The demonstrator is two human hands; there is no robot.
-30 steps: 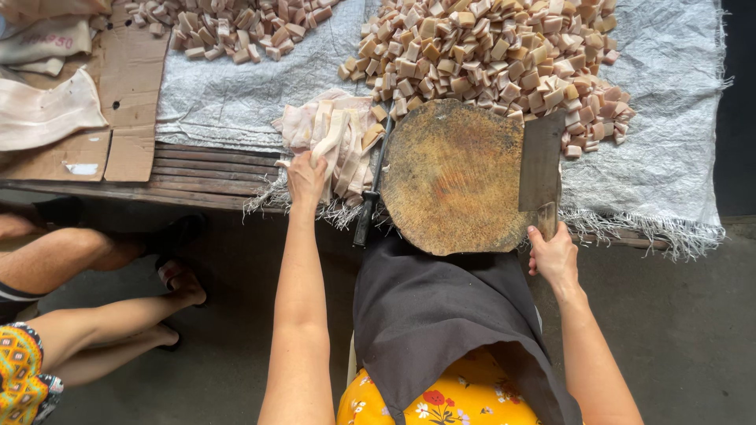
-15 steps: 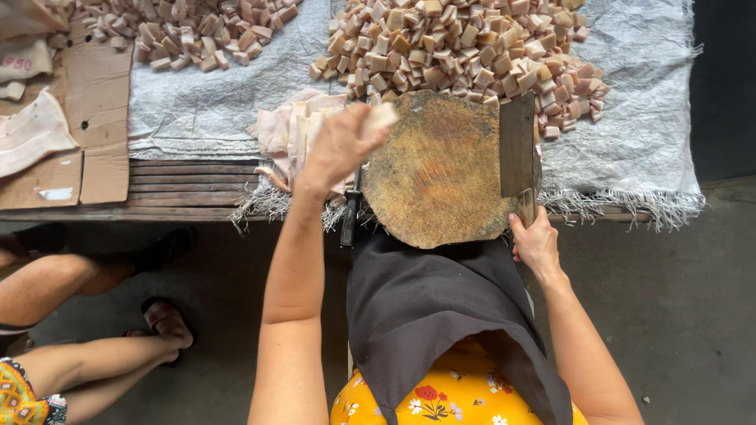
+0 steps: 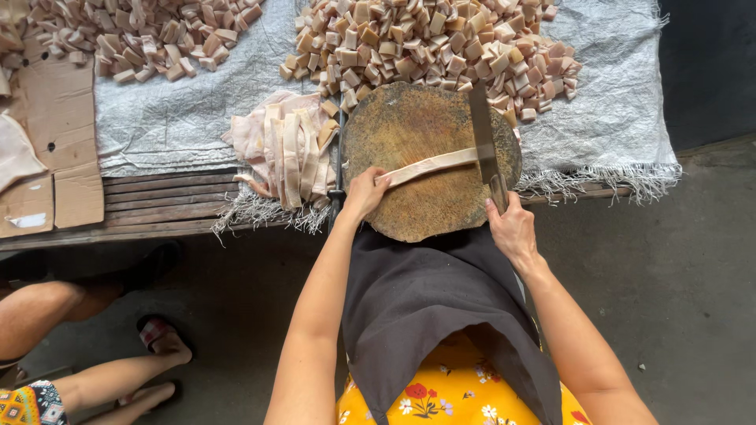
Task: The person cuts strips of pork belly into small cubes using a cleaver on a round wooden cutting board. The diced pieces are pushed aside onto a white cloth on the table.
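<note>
Both your hands work: left hand point(image 3: 364, 193) fingers pin the pale strip point(image 3: 429, 166) flat on the round board point(image 3: 409, 212), steadying it, while right hand point(image 3: 510, 228) grips the cleaver point(image 3: 483, 142).

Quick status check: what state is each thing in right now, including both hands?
Left hand: pressing one end of the strip.
Right hand: closed on the cleaver handle.
Strip: uncut, flat across the board.
Cleaver: blade resting across the strip's far end.
Board: overhanging the table edge.
Strip pile: uncut, stacked left of the board.
Cubes: cut, heaped beyond the board.
</note>
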